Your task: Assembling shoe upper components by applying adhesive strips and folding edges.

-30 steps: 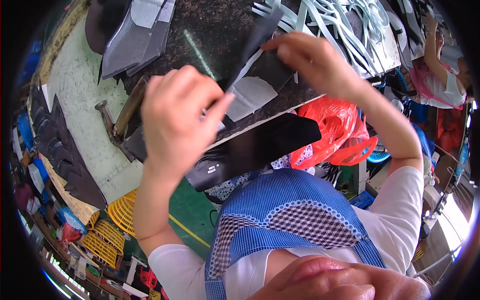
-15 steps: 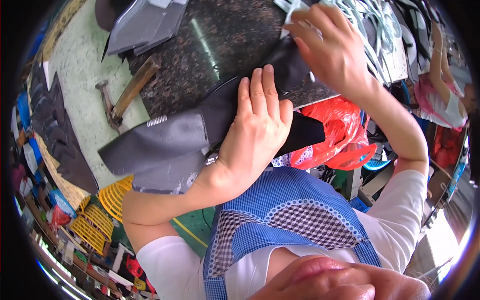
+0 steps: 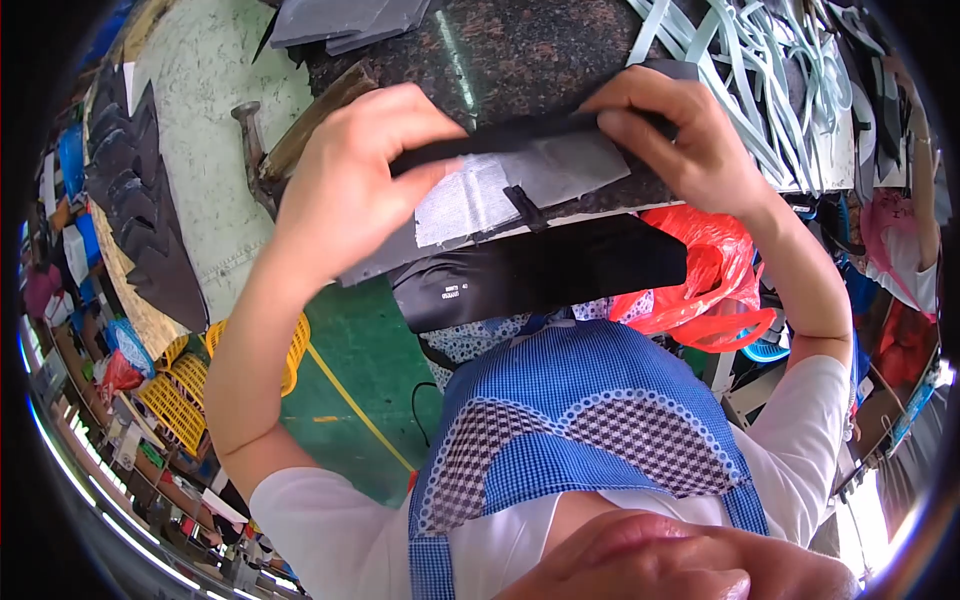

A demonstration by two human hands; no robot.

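A black leather-like piece lies over the near edge of the dark speckled stone slab. Its lower flap hangs down in front of me and bears small white print. The upper edge is lifted and folded over, baring a grey underside with a silvery white patch and a short black strip. My left hand pinches the left end of that edge between thumb and fingers. At the right end, my right hand grips the same edge, its fingertips partly hidden by the material.
Beyond my left hand lies a hammer with a wooden handle. Grey sheets are stacked at the far edge. Pale strips heap at the right, above a red plastic bag. Dark cut pieces line the left; another person is at far right.
My left hand has gone from pressing flat on the black piece to pinching its edge farther left. My right hand has come down onto the edge. The piece has been turned up, showing its underside.
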